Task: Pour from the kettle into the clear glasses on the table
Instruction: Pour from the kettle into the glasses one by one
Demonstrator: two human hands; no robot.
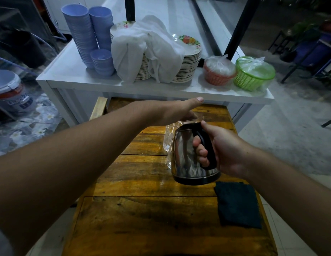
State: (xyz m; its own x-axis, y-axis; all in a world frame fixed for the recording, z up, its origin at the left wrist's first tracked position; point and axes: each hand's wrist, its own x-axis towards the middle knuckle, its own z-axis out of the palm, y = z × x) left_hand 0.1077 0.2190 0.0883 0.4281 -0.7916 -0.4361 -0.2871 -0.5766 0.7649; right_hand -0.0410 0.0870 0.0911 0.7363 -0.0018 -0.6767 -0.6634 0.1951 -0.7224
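A steel kettle [187, 154] with a black handle and base hangs above the wooden table [142, 209], tilted away from me. My right hand [222, 150] is wrapped around its handle. Clear glasses [167, 137] stand just behind the kettle, mostly hidden by it; a second clear rim shows near the kettle's top. My left hand [177, 109] reaches over the far glass, fingers curled down around it, thumb stretched out. Whether the fingers grip the glass is hidden from view.
A dark cloth [238, 204] lies on the table at the right. Behind stands a white counter [72, 74] with stacked blue bowls [87, 34], plates under a white cloth [148, 48], an orange basket [218, 71] and a green basket [253, 74].
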